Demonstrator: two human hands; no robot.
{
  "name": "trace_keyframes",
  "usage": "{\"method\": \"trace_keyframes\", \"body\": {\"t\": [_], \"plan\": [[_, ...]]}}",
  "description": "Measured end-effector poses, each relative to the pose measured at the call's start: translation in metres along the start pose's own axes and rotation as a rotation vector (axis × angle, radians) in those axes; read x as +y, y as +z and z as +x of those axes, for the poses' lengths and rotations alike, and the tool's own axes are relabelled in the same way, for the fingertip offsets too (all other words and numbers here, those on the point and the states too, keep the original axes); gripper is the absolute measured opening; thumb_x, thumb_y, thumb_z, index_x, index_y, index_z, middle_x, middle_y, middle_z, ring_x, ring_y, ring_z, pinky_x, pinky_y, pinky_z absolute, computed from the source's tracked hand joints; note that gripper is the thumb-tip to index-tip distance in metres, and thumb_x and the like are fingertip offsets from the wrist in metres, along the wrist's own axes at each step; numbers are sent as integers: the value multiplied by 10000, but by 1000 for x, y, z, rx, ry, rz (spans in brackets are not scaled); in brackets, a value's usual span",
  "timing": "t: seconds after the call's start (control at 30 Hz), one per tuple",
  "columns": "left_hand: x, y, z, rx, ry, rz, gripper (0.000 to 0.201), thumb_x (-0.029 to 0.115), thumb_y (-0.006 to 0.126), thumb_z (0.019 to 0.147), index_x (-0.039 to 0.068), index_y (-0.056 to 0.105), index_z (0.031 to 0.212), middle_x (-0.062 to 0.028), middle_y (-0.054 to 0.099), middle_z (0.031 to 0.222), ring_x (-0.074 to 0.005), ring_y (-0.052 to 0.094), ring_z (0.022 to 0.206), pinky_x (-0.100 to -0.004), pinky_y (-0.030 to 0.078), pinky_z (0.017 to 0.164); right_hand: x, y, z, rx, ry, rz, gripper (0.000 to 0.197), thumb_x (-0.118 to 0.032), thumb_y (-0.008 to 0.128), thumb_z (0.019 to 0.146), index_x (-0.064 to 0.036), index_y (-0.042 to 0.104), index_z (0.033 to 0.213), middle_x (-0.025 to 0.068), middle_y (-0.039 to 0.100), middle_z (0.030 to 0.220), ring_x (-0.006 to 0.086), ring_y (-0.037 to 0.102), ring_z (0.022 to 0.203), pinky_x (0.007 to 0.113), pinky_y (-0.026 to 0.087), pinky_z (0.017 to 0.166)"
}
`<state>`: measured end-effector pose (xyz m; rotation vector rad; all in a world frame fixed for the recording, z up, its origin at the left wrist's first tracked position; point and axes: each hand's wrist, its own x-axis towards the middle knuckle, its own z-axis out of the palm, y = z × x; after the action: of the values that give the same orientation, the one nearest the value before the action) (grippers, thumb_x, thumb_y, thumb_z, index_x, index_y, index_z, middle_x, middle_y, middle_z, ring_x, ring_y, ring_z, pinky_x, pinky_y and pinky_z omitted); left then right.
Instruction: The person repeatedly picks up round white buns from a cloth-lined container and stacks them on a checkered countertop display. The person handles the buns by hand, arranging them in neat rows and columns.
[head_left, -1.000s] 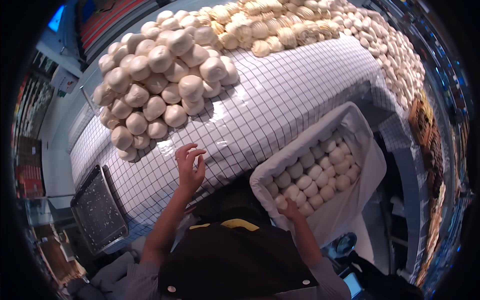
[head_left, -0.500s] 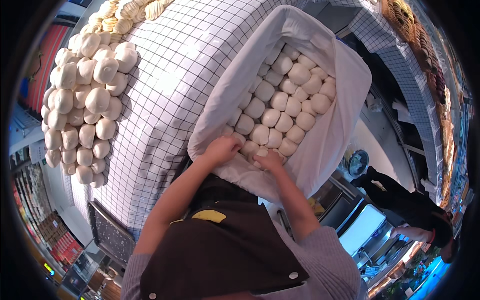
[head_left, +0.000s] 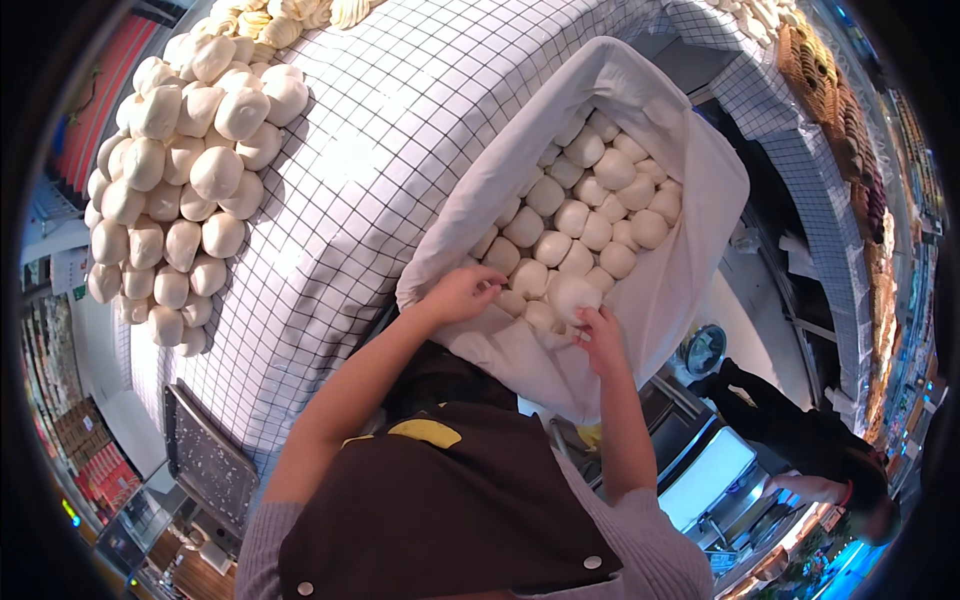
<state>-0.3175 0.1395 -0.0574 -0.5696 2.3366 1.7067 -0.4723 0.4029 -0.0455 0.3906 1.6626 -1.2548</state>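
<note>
Round white steamed buns [head_left: 596, 231] fill the bottom of a deep box lined with white cloth [head_left: 470, 220]. My right hand [head_left: 602, 340], at the box's near right, grips one white bun [head_left: 574, 297] with the fingertips, raised over the others. At the near left side of the box is my left hand [head_left: 465, 296], its fingers curled together beside the nearest buns. Whether anything is between those fingers is hidden.
A tall pile of white buns [head_left: 182, 180] stands on the checked tablecloth [head_left: 330, 170] to the left, with twisted rolls [head_left: 275, 25] behind it. A dark tray [head_left: 208, 455] leans below the table's left end. Another person in dark clothes [head_left: 800, 420] is at the right.
My right hand has lifted a bun off the near end of the layer and moved right. My left hand has shifted slightly right, staying by the near left buns. The whole view has shifted a little.
</note>
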Motion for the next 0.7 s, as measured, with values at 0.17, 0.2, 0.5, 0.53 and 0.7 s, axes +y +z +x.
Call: {"method": "trace_keyframes", "body": {"t": [0.17,0.2,0.5,0.53,0.7], "plan": [[26,1,-17,20,-33,-534,651,275,750,906,68,457,1449,-138,584,1340,-241,615,1152,-388,518,966,-21,38,-12,-250,-297,-54,581,-262,722,855,-51,557,1370,52,637,1217,142,594,1052,320,490,878],[30,0,-24,11,-34,-683,729,251,763,901,83,391,1505,-126,539,1386,-233,581,1194,-388,504,992,-22,55,-19,-351,-331,-156,561,-268,717,876,-51,561,1369,51,636,1226,143,595,1061,323,490,886],[14,-63,-126,286,-96,-1147,735,219,773,894,199,352,1497,-73,511,1366,-256,542,1248,-422,514,990,88,26,95,96,-362,-1228,675,-484,838,738,-41,638,1206,229,613,1317,344,601,1215,453,480,1019],[12,-75,-137,297,-81,-1182,703,237,755,908,205,355,1485,-85,510,1370,-280,556,1235,-444,543,939,133,-30,131,-65,-345,-1395,783,-480,861,690,-45,584,1279,264,538,1410,425,550,1266,489,428,1087],[-43,-108,-231,670,-81,-1260,619,334,698,935,238,364,1447,-120,506,1388,-361,609,1184,-493,599,800,105,5,91,-24,-130,-1143,496,-353,779,765,-85,597,1141,194,629,1022,365,650,931,492,531,723]]}}
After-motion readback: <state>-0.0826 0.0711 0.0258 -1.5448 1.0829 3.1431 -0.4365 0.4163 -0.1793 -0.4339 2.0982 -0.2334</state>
